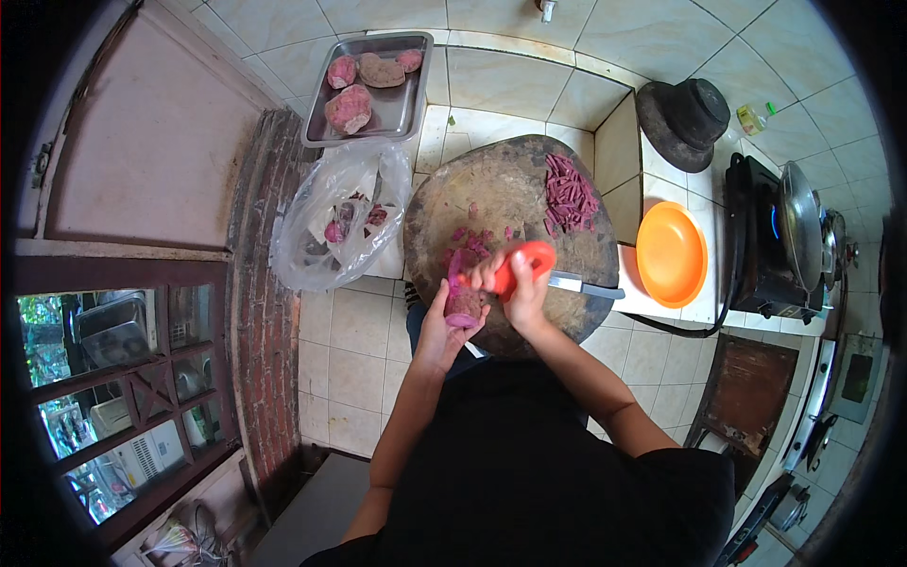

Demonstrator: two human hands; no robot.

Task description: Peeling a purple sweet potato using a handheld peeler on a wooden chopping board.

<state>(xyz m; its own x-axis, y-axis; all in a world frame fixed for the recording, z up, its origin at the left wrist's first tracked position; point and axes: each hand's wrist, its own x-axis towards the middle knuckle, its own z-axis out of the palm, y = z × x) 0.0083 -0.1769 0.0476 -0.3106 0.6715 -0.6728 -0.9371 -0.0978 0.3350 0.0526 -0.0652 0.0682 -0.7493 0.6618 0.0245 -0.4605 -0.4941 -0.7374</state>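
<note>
My left hand [439,329] holds a partly peeled purple sweet potato [464,306], its cut end facing me. In my right hand [526,294] is a red-handled peeler [533,261], its working end against the potato's upper side. Both hands are over the near part of a round wooden chopping board [496,177]. Purple peelings [473,242] lie scattered on the board just beyond my left hand. A heap of cut purple sticks [569,195] sits at the board's far right. Beside my right hand rests a knife [584,287], partly hidden, its dark end reaching past the board's edge.
Left of the board, a clear plastic bag [297,244] holds peelings. Behind it, a metal tray [392,127] carries several sweet potatoes [348,110]. On the right are an orange plastic bowl [672,254], a dark pot-like object [684,120] and a gas stove [758,241] with a lit flame under a wok [801,227].
</note>
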